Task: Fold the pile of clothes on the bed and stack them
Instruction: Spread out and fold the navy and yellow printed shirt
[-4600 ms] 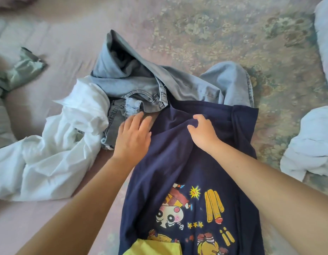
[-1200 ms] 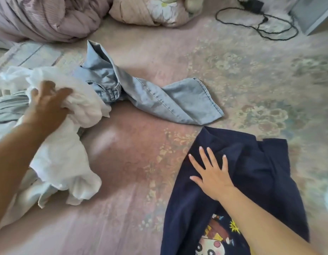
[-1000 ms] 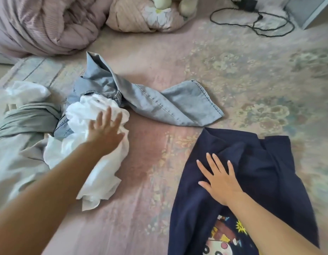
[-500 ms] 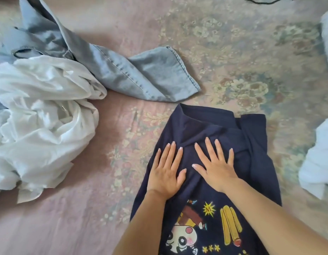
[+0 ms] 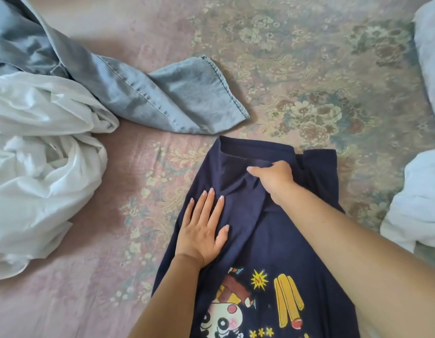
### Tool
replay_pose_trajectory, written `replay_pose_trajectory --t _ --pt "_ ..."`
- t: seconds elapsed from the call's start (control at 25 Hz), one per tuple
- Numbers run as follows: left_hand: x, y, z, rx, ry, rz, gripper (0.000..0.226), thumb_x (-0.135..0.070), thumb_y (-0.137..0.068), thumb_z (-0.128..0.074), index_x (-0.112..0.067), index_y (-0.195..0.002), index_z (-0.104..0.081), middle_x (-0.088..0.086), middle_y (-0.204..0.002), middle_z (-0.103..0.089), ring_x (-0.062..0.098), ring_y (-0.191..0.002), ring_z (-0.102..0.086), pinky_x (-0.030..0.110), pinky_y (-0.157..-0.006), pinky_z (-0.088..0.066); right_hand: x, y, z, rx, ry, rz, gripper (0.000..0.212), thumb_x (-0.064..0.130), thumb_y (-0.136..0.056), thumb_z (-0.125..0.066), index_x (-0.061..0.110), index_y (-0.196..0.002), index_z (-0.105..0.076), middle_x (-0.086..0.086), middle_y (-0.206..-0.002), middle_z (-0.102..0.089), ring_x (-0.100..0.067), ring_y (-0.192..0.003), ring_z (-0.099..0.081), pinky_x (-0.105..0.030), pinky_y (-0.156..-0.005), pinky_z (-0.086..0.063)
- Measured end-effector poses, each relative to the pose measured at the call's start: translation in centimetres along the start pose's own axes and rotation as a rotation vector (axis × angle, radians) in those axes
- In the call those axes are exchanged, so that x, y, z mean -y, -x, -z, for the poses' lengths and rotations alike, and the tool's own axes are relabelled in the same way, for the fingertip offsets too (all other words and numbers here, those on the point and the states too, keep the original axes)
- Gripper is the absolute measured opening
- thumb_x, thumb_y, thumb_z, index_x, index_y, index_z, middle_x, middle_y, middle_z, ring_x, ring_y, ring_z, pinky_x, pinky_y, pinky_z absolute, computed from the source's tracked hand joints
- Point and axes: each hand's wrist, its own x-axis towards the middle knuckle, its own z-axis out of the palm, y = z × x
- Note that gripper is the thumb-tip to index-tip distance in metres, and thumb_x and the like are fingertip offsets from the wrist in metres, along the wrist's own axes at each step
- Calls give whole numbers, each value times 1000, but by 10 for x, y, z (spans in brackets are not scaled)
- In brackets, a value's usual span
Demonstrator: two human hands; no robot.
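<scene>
A navy T-shirt (image 5: pixel 265 254) with a cartoon print lies spread on the bed in front of me, its collar at the far end. My left hand (image 5: pixel 203 228) presses flat on the shirt's left side, fingers straight. Near the collar, my right hand (image 5: pixel 272 178) has its fingers curled into a bunched fold of the navy fabric. Light blue jeans (image 5: pixel 162 93) lie crumpled beyond the shirt to the left. A white garment (image 5: pixel 40 162) is heaped at the left edge.
The bed carries a pink floral cover (image 5: pixel 309 69). White cloth (image 5: pixel 416 203) is piled at the right edge, and more pale fabric (image 5: pixel 431 52) lies at the upper right. Bare cover shows between the white garment and the T-shirt.
My left hand let go of the white garment and came onto the T-shirt. My right hand, flat half a second ago, has moved toward the collar and gathered a fold.
</scene>
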Motion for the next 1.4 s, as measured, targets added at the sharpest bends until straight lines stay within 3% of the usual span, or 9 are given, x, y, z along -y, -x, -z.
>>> replay_pose_trajectory --t 0.16,0.36,0.48,0.6,0.72,0.88,1.0,1.16,1.4 --pt "-3 6 18 3 79 19 64 -53 -98 -16 -16 -150 -17 14 -157 -19 26 -144 -20 45 -116 -6 17 17 6 124 -2 57 45 24 -86 -69 8 -124 -52 -8 -121 -59 -29 -111 -57 -46 -97 -47" --pt "-21 93 51 -87 211 83 84 -56 -89 -43 -11 -152 -11 17 -158 -13 27 -147 -10 48 -118 -7 66 45 -17 264 -291 64 37 29 -91 -62 14 -123 -53 -7 -119 -62 -26 -108 -61 -46 -94 -49" --pt "-37 143 46 -72 35 124 90 -30 -78 -63 -4 -150 -16 17 -155 -22 30 -143 -26 49 -113 -25 95 66 -43 295 -361 72 42 29 -98 -51 10 -135 -44 -6 -129 -55 -23 -113 -57 -43 -98 -48" --pt "-39 158 50 -88 8 532 91 -11 -63 -77 -1 -142 -32 23 -131 -54 38 -109 -60 47 -82 -53 125 75 -66 325 -412 66 37 28 -101 -43 6 -130 -45 -6 -121 -59 -23 -110 -59 -36 -95 -50" --pt "-43 175 54 -180 17 714 92 -8 -53 -81 -1 -135 -39 19 -95 -59 33 -70 -60 36 -47 -50 145 85 -94 405 -474 51 33 14 -104 -31 5 -76 -45 -7 -62 -46 -11 -60 -46 -18 -56 -43" --pt "-55 182 55 -345 145 792 79 -2 -56 -87 -1 -126 -50 9 -83 -56 22 -52 -55 25 -34 -40 151 87 -123 402 -394 138 19 13 -100 -42 5 -88 -54 -4 -76 -54 -15 -65 -53 -24 -56 -48" --pt "-53 180 46 -424 57 733 64 0 -61 -86 -3 -119 -60 6 -75 -53 19 -48 -48 27 -33 -39 146 73 -124 394 -280 193 28 26 -100 -45 9 -122 -51 -7 -115 -61 -19 -96 -61 -35 -82 -55" --pt "-55 185 26 -409 -147 525 52 0 -71 -67 -5 -120 -51 8 -85 -44 23 -68 -41 34 -58 -36 116 22 -93 152 33 103 17 30 -100 -43 18 -110 -51 -4 -116 -62 -19 -77 -58 -34 -48 -52" --pt "-66 192 19 -351 -5 414 44 1 -79 -54 -2 -123 -47 4 -76 -50 19 -68 -42 29 -51 -45 95 -22 -76 88 24 211 27 17 -95 -55 14 -122 -56 -3 -117 -58 -23 -103 -58 -44 -88 -51"
